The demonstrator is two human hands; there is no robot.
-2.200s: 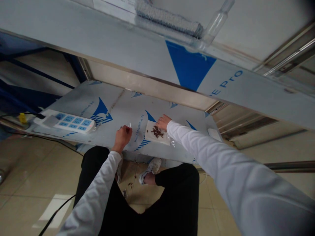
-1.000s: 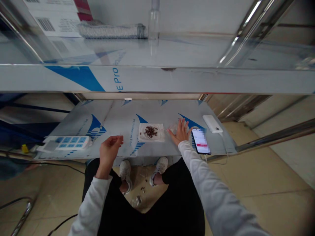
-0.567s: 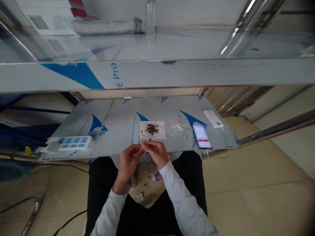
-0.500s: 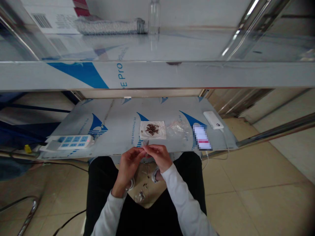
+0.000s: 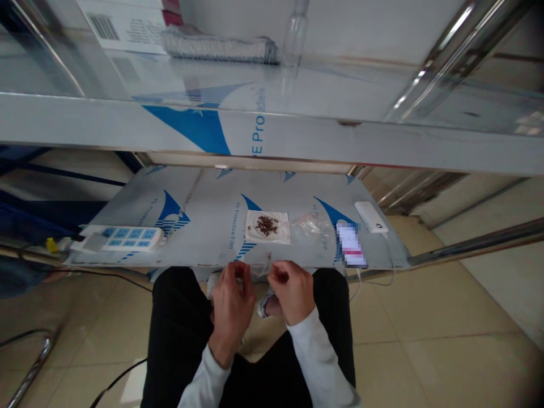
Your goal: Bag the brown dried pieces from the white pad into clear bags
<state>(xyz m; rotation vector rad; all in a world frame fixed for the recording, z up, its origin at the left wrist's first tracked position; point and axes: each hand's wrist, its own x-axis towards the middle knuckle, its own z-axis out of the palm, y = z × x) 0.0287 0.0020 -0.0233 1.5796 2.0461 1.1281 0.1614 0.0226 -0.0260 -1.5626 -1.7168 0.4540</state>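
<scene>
My left hand (image 5: 230, 299) and my right hand (image 5: 292, 289) are held side by side above my lap, just in front of the low shelf's edge. Between their fingertips they pinch a small clear plastic bag (image 5: 259, 268). On the low shelf (image 5: 199, 198) beyond them lies a white sheet (image 5: 268, 227) with a small heap of dark brown pieces (image 5: 266, 224). Right of the sheet lie more clear plastic bags (image 5: 313, 225).
A phone (image 5: 351, 251) and a white power bank (image 5: 371, 216) lie at the shelf's right end, a white power strip (image 5: 119, 238) at its left. An upper shelf (image 5: 272, 130) overhangs, carrying a bottle (image 5: 294, 34), a grey roll and a box. Cables run over the tiled floor.
My right hand left the shelf and came back to meet my left hand; both now hold a clear bag and have drawn slightly apart. The view shifted a little.
</scene>
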